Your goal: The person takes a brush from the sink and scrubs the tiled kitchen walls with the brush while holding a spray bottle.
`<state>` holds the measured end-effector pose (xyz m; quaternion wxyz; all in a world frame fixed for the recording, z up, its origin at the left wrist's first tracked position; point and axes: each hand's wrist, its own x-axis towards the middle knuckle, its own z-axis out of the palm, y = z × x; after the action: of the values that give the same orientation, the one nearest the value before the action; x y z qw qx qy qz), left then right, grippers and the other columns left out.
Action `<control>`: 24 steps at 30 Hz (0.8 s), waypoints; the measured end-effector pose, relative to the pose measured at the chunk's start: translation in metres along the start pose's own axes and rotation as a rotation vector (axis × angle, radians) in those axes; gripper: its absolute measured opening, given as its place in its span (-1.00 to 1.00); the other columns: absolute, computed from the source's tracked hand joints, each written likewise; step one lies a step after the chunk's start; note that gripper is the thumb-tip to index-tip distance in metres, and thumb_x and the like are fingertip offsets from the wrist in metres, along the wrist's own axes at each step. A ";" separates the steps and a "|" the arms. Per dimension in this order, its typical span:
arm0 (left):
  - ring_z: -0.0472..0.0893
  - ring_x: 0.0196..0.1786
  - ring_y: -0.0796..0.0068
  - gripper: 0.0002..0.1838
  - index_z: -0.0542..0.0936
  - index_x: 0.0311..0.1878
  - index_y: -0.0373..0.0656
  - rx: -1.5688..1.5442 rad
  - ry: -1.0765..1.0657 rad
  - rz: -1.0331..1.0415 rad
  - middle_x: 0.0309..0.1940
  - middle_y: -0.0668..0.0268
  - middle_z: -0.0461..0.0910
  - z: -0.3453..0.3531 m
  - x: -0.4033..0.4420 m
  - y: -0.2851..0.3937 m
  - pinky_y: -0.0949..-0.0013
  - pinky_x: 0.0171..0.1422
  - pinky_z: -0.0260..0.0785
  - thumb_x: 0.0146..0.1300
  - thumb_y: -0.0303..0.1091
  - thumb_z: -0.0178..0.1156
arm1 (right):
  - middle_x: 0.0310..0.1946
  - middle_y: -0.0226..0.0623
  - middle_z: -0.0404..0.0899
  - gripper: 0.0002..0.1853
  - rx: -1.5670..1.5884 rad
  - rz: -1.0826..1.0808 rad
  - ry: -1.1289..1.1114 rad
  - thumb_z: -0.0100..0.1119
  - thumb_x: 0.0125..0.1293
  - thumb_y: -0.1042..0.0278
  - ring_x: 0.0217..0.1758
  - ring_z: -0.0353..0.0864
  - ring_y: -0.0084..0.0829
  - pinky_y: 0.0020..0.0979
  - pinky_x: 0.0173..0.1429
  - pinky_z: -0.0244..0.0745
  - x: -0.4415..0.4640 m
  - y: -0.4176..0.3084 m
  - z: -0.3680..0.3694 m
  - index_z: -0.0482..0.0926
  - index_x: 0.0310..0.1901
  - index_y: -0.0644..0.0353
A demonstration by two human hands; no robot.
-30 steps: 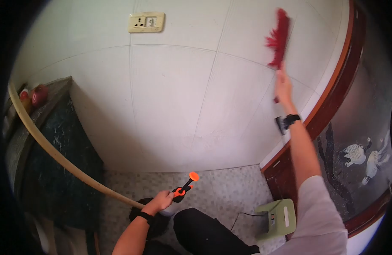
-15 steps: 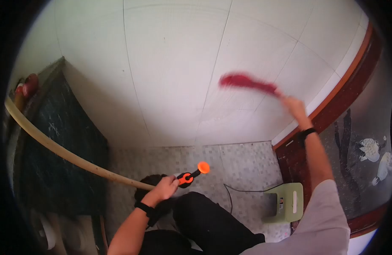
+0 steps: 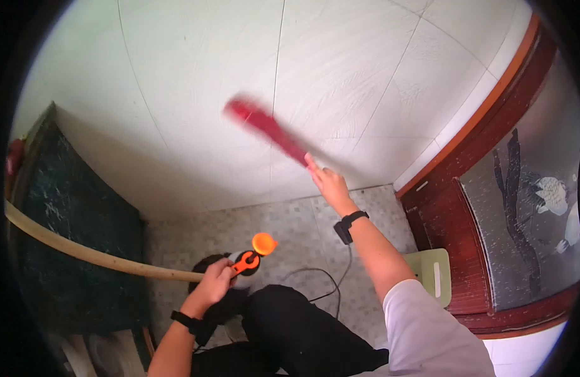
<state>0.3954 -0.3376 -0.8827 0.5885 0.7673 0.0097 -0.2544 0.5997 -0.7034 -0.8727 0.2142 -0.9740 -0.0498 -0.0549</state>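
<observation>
My right hand point(image 3: 329, 183) is closed round the handle end of a red brush point(image 3: 268, 127), its bristled end blurred by motion against the white tiled wall point(image 3: 202, 81). Low in the middle, my left hand point(image 3: 215, 283) grips an orange and black tool point(image 3: 246, 262) with a round orange cup point(image 3: 264, 243) at its tip. A pale hose point(image 3: 101, 256) curves in from the left and ends beside my left hand. Whether the hose joins the tool is hidden.
A dark green slab-sided unit point(image 3: 76, 201) stands on the left. A green stool point(image 3: 442, 273) is at the right by a red wooden door point(image 3: 441, 220) with a patterned pane. A black cable point(image 3: 336, 286) lies on the tiled floor point(image 3: 296, 220).
My right hand has swept the brush down and to the left across the wall. My left hand still holds the orange tool, now slightly further left, and the view has shifted.
</observation>
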 end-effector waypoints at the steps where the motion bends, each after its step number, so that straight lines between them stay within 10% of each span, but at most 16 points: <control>1: 0.43 -0.42 0.52 -0.72 0.48 -0.14 -0.37 0.003 0.015 0.029 -0.46 0.29 0.48 0.001 -0.002 0.001 0.37 -0.28 0.32 0.32 -0.32 -0.07 | 0.20 -0.20 0.60 -0.47 -0.477 0.003 -0.209 -0.01 0.53 0.24 0.11 0.64 -0.45 -0.46 0.23 0.46 -0.029 -0.029 -0.021 0.25 0.50 -0.19; 4: 0.43 -0.40 0.54 -0.74 0.47 -0.14 -0.37 -0.047 -0.013 0.029 -0.45 0.30 0.50 -0.002 -0.007 0.000 0.40 -0.27 0.31 0.33 -0.33 -0.04 | 0.09 -0.08 0.63 -0.49 -0.487 -0.093 -0.201 -0.05 0.53 0.25 0.03 0.69 -0.28 -0.37 0.12 0.53 -0.042 0.048 -0.046 0.28 0.48 -0.29; 6: 0.43 -0.36 0.54 -0.73 0.45 -0.12 -0.35 -0.165 -0.072 0.047 -0.43 0.31 0.49 0.000 -0.007 -0.006 0.41 -0.20 0.30 0.35 -0.29 -0.05 | -0.06 -0.20 0.70 -0.49 -0.017 -0.393 0.194 -0.04 0.54 0.20 -0.12 0.70 -0.21 -0.30 0.03 0.57 -0.057 0.099 -0.088 0.27 0.48 -0.33; 7: 0.43 -0.31 0.53 -0.70 0.45 -0.11 -0.33 -0.116 -0.071 0.074 -0.41 0.32 0.48 -0.003 -0.007 -0.008 0.42 -0.14 0.28 0.37 -0.25 -0.07 | -0.24 -0.06 0.67 -0.52 -0.156 -0.118 0.245 -0.19 0.55 -0.14 -0.24 0.68 -0.04 -0.10 -0.14 0.55 -0.042 0.158 -0.093 0.31 0.44 -0.41; 9: 0.42 -0.31 0.51 -0.68 0.44 -0.11 -0.32 -0.158 -0.070 0.077 -0.41 0.32 0.47 -0.004 -0.010 0.000 0.43 -0.13 0.26 0.38 -0.21 -0.09 | -0.25 0.00 0.65 -0.50 -0.270 0.002 0.396 -0.24 0.56 -0.17 -0.30 0.62 0.02 -0.11 -0.17 0.51 -0.053 0.149 -0.161 0.31 0.44 -0.36; 14: 0.40 -0.31 0.48 -0.66 0.43 -0.10 -0.30 -0.187 -0.085 0.069 -0.41 0.32 0.43 0.001 -0.013 0.004 0.39 -0.08 0.27 0.38 -0.16 -0.11 | -0.42 0.06 0.59 -0.45 -0.086 -0.076 1.176 -0.11 0.57 0.09 -0.49 0.52 -0.02 -0.10 -0.29 0.47 -0.006 0.151 -0.214 0.16 0.53 -0.08; 16: 0.39 -0.31 0.48 -0.67 0.42 -0.10 -0.30 -0.222 -0.071 0.034 -0.41 0.33 0.42 0.002 -0.012 0.003 0.38 -0.08 0.27 0.36 -0.18 -0.10 | -0.50 -0.12 0.53 -0.50 0.848 0.330 0.988 -0.16 0.58 0.03 -0.47 0.50 -0.18 -0.11 -0.26 0.50 0.013 0.145 -0.192 0.40 0.36 0.19; 18: 0.38 -0.31 0.48 -0.67 0.42 -0.09 -0.31 -0.225 -0.071 0.024 -0.41 0.33 0.41 0.002 -0.013 0.001 0.38 -0.08 0.27 0.35 -0.19 -0.10 | -0.58 -0.26 0.43 -0.51 1.444 0.277 0.636 -0.25 0.59 -0.06 -0.48 0.47 -0.27 -0.11 -0.24 0.51 0.046 0.224 -0.137 0.49 -0.07 0.26; 24: 0.38 -0.31 0.49 -0.65 0.42 -0.07 -0.32 -0.188 -0.025 0.025 -0.39 0.32 0.42 0.006 -0.018 0.005 0.39 -0.06 0.27 0.32 -0.20 -0.11 | -0.70 -0.19 0.37 -0.42 1.606 0.730 0.478 -0.36 0.57 -0.21 -0.47 0.44 -0.19 -0.07 -0.16 0.50 0.020 0.135 0.100 0.39 -0.28 0.20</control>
<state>0.3794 -0.3395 -0.8724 0.6613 0.7055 0.0166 -0.2543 0.6443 -0.7819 -1.0164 0.8362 -0.4500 0.2840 -0.1327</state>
